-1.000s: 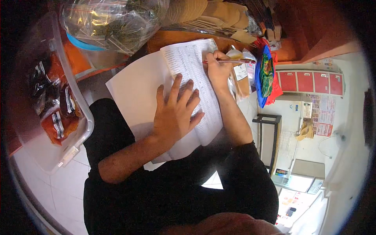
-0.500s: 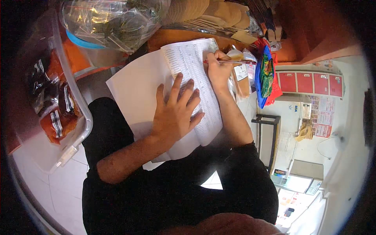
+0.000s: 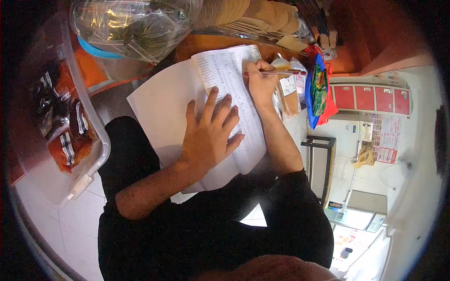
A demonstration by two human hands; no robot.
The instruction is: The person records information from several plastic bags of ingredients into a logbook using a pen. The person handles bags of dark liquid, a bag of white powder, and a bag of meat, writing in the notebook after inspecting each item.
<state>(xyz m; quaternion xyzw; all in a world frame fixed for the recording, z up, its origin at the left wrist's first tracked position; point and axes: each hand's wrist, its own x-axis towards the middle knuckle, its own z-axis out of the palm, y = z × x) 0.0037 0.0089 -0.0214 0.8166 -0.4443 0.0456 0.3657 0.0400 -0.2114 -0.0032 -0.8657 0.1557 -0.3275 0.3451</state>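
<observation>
An open notebook (image 3: 164, 98) rests across my lap and against the table edge, its left page blank and its right page filled with columns of small writing. My left hand (image 3: 211, 129) lies flat over the middle of the notebook, fingers spread, touching the written page. Near the top right of that page, my right hand (image 3: 261, 86) grips a red pen (image 3: 283, 72). The pen's tip end points left over the page, and its rear sticks out to the right.
At left stands a clear plastic bin (image 3: 104, 145) with dark and orange-brown packets (image 3: 70, 145). A large clear bag (image 3: 136, 28) and brown paper pouches (image 3: 262, 18) lie on the table. Right of my hand are a labelled packet (image 3: 288, 89) and a blue-and-green bag (image 3: 318, 89). Red lockers (image 3: 365, 98) stand farther right.
My right hand and the pen have shifted very slightly over the page. My left hand stays in place.
</observation>
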